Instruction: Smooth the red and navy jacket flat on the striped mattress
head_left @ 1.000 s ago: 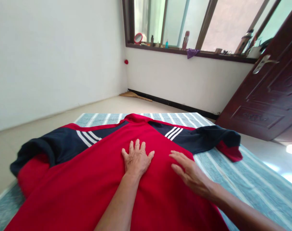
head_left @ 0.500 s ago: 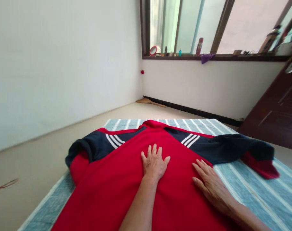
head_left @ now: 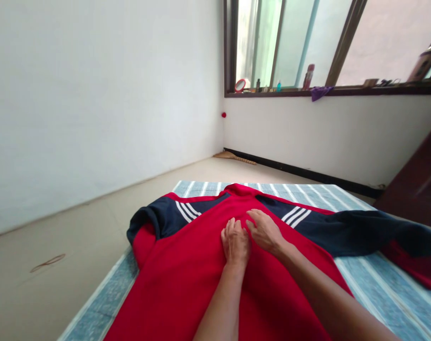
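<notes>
Shirt [head_left: 187, 279] lies under both flat, empty hands: left [head_left: 235, 242], right [head_left: 264, 230].

A striped blue mat [head_left: 375, 289] was laid on the floor; bottles [head_left: 308, 76] and a purple cloth [head_left: 320, 92] were noted on the window sill [head_left: 346, 91].

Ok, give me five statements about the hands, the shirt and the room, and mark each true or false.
1. Both hands, left hand and right hand, lie flat on the red shirt. True.
2. The shirt's sleeves are white. False: they are navy with white stripes.
3. The shirt lies on a striped blue mat. True.
4. The left hand grips a bottle. False: it holds nothing.
5. Bottles stand on the window sill. True.
</notes>
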The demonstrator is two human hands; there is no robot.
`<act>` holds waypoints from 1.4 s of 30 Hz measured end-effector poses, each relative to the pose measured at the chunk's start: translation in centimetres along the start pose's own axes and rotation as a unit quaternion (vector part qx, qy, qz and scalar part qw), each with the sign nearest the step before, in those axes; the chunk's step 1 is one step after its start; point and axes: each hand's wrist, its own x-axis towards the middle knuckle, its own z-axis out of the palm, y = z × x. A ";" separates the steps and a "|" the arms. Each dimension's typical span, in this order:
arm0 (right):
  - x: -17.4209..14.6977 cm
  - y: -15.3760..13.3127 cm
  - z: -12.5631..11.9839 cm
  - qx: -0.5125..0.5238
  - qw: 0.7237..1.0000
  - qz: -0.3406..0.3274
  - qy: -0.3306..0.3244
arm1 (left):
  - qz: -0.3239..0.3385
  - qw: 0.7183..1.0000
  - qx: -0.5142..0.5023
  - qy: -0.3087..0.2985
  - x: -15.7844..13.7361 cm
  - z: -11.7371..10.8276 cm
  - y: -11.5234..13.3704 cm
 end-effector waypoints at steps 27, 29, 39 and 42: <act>2.6 -0.6 6.1 -0.023 0.998 0.061 -0.018 | 0.026 0.974 0.224 -0.003 9.0 -7.8 -5.9; 2.6 -0.6 6.1 -0.025 0.998 0.058 -0.011 | 0.018 0.968 0.248 -0.018 11.0 -8.4 -7.5; 2.7 -0.4 6.1 -0.028 0.998 0.057 0.007 | 0.040 0.946 0.303 -0.106 15.9 -8.5 -12.3; 2.6 -0.4 6.1 -0.027 0.998 0.058 0.006 | 0.040 0.943 0.312 -0.105 16.3 -8.4 -12.6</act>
